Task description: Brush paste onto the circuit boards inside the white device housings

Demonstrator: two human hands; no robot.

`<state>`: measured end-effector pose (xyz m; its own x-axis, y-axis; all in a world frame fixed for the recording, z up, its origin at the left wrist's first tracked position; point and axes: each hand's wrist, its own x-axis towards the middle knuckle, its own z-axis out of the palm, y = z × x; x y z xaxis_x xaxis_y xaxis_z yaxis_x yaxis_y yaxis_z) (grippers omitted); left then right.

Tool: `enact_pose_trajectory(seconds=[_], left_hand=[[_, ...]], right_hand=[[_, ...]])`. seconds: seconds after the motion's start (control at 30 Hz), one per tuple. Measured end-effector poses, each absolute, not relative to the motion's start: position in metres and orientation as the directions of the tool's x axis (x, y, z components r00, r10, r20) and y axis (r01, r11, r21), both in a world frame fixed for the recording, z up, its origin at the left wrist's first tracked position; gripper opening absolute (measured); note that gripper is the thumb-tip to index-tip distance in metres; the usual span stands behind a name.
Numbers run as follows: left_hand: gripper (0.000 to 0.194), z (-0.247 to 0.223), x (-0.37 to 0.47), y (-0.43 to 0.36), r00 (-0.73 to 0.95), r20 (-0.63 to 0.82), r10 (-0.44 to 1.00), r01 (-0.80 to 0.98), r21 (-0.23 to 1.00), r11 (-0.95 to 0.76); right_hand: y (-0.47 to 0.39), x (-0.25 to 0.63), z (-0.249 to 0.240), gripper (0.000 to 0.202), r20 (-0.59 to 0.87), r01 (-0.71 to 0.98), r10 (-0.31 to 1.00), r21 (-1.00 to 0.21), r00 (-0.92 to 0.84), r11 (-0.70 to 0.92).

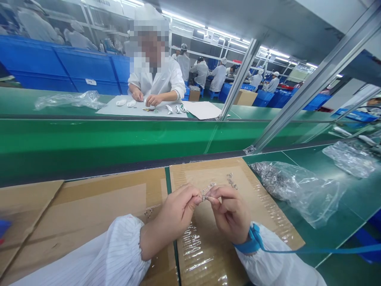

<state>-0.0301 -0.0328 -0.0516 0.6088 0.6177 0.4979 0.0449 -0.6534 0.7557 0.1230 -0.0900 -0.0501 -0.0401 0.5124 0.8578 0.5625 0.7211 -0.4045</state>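
My left hand (pixel 183 204) and my right hand (pixel 231 210) meet above the cardboard sheet (pixel 208 254), fingertips nearly touching. Both pinch a tiny shiny metal part (pixel 204 198) between thumb and forefinger; its exact kind is too small to make out. Just behind my fingers lie loose small metal parts (pixel 231 180) in little clusters. A few more metal pieces (pixel 148 212) rest on the left cardboard, beside my left wrist. Around my right wrist runs a blue strap (pixel 251 240) with a cord leading off to the right.
Clear plastic bags (pixel 293 186), one full of small dark metal parts, lie on the green table at right. A metal post (pixel 309 75) slants up beyond the cardboard. Across the green conveyor belt (pixel 119 139), a person in white handles small white parts (pixel 177 109).
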Motion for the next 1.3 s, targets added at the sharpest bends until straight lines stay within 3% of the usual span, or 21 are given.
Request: enact_pose_trajectory(seconds=[0.1, 0.3, 0.6, 0.77, 0.97, 1.13, 1.3], left_hand=[[0.020, -0.052, -0.030, -0.034, 0.589, 0.506, 0.630, 0.038, 0.762, -0.647], [0.032, -0.050, -0.025, -0.037, 0.537, 0.169, 0.827, 0.110, 0.957, -0.267], [0.037, -0.046, -0.024, -0.045, 0.502, 0.006, 0.865, 0.102, 0.993, -0.066], [0.032, -0.049, -0.025, -0.047, 0.459, 0.138, 0.878, 0.047, 0.983, -0.179], [0.018, -0.054, -0.027, -0.040, 0.455, 0.512, 0.728, 0.090, 0.787, -0.610], [0.017, -0.060, -0.029, -0.035, 0.481, 0.663, 0.574, 0.113, 0.603, -0.790], [0.015, -0.060, -0.030, -0.033, 0.511, 0.629, 0.586, 0.172, 0.594, -0.786]], right_hand=[[-0.090, 0.123, -0.049, 0.030, 0.854, 0.556, 0.518, -0.412, -0.039, 0.722], [-0.090, 0.123, -0.048, 0.029, 0.832, 0.560, 0.554, -0.439, -0.044, 0.703], [-0.091, 0.120, -0.052, 0.026, 0.829, 0.574, 0.546, -0.390, -0.122, 0.721], [-0.091, 0.120, -0.054, 0.025, 0.808, 0.550, 0.588, -0.475, -0.036, 0.687], [-0.093, 0.119, -0.054, 0.025, 0.736, 0.492, 0.672, -0.615, 0.079, 0.616], [-0.091, 0.114, -0.052, 0.026, 0.564, 0.236, 0.791, -0.823, 0.239, 0.516], [-0.087, 0.110, -0.047, 0.029, 0.357, -0.087, 0.889, -0.914, 0.286, 0.396]])
